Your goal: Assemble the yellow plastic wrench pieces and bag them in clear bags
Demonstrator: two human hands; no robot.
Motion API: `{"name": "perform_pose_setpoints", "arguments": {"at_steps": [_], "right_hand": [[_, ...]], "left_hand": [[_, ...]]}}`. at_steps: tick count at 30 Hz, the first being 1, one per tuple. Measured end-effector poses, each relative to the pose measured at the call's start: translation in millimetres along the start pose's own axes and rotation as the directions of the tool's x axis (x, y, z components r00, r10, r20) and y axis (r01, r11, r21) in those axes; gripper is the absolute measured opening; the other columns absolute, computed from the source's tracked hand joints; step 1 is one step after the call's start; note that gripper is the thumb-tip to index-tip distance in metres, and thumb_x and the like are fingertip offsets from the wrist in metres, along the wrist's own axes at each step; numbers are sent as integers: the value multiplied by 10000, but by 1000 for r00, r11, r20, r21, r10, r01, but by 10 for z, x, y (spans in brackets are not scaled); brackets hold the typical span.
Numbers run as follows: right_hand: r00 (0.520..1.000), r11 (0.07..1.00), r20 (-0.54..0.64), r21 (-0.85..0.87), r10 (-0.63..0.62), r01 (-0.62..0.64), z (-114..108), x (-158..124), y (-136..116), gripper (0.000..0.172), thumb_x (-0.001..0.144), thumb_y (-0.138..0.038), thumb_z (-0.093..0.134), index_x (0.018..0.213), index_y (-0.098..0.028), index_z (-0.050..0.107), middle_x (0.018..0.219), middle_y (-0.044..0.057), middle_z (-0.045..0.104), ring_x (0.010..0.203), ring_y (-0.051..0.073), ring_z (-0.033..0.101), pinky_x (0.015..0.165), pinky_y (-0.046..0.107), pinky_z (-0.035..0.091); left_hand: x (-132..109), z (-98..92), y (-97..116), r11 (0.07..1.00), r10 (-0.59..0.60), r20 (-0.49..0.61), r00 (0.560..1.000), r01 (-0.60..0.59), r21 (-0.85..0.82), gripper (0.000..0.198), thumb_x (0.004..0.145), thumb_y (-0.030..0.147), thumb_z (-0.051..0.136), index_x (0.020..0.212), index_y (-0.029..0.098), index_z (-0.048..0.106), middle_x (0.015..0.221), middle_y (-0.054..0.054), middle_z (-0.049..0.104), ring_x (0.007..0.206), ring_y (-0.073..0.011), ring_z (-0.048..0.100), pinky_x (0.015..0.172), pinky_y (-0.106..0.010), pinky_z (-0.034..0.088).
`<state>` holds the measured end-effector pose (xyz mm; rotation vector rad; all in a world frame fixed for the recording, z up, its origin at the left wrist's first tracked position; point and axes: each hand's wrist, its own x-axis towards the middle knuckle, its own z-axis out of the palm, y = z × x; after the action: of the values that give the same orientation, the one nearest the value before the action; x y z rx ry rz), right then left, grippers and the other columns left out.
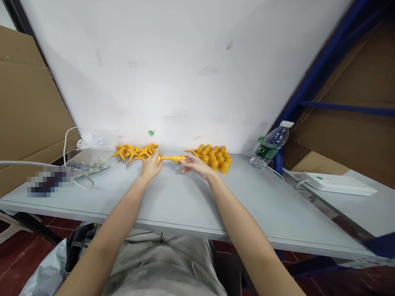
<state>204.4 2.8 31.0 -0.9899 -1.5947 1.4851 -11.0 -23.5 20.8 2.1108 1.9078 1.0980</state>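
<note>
Yellow plastic piece (173, 158), slim and rod-like with a thicker end, is held level just above the far part of a grey table (185, 205), stretched between the person's two hands. From where I stand it looks gripped at both ends so that it stays steady and straight between them.

The left hand (152, 166) is curled closed around the piece's left end, its fingers wrapped tight together and the knuckles facing up. The right hand (196, 165) takes the other end in a pinch of thumb and forefinger, while its remaining fingers lie loosely extended and slightly apart, low over the table.

Just beyond the left hand lies a heap of yellow claw-shaped parts (135, 151), some with small metal chains. Just beyond the right hand stands a cluster of yellow cone-shaped caps (216, 158), packed upright side by side. The two kinds are kept apart, each beside the hand nearest it, which seems to put both within easy reach.

Further left is a clear plastic bag (91, 158) with more small items inside, too small to make out, and a white cable (66, 144) looping past it. To the right a plastic water bottle (271, 144) leans at the table's back corner, and a white power strip (336, 183) rests on a neighbouring surface. A white wall (185, 74) rises behind the table, with cardboard (24, 102) to the left.
</note>
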Motion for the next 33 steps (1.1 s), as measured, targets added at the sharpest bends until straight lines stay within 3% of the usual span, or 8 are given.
{"name": "perform_pose_setpoints", "arguments": {"at_steps": [2,7,9,13,16,22,33], "right_hand": [[1000,1000,-20,2,-4,4,20,30,32,401,767,-536,704,902,-170,612,775,45,707,491,106,588,522,249,511],[987,996,-144,-31,77,-82,119,87,55,571,841,-705,469,684,-166,575,485,26,584,342,94,465,373,224,398],[982,992,-144,-32,119,-125,114,66,27,568,861,-699,433,741,-165,585,547,50,636,351,105,500,383,230,417],[995,994,-26,39,100,-99,22,-16,-31,358,892,-475,578,1098,-182,583,994,101,730,605,145,681,569,256,533],[999,996,33,85,29,-31,-37,-41,-31,419,853,-289,663,1244,-200,541,1102,95,706,766,150,704,736,280,554],[1000,998,14,58,24,-25,-38,6,1,287,853,-383,652,1030,-158,650,1004,105,720,708,146,683,763,300,553],[999,999,-35,42,13,-12,62,-17,-56,407,765,-598,662,887,-210,651,915,101,733,774,232,707,781,393,543]], "left_hand": [[-3,1,1,1000,12,-8,1000,-12,5,196,848,191,530,1037,238,551,1062,-66,674,988,-259,622,771,-302,441],[-6,3,12,999,32,-6,999,-32,19,172,858,234,547,1029,229,544,1084,-70,672,979,-253,626,758,-297,437],[-6,2,15,999,31,0,1000,-31,23,169,857,239,550,1026,232,542,1068,-66,676,974,-250,629,753,-294,435],[-6,-3,16,999,25,3,1000,-25,38,164,862,244,542,1025,233,539,1057,-62,682,979,-254,631,751,-296,435],[-4,-4,15,998,34,-2,999,-34,46,173,862,239,540,1034,224,539,1071,-68,682,991,-257,630,755,-299,439],[-12,8,20,996,39,-5,999,-39,78,187,867,243,537,1053,226,539,1051,-52,686,963,-236,642,736,-288,447],[-12,15,11,994,69,-31,997,-66,87,179,860,232,557,1039,218,551,1019,-49,691,941,-232,651,733,-297,460]]}}
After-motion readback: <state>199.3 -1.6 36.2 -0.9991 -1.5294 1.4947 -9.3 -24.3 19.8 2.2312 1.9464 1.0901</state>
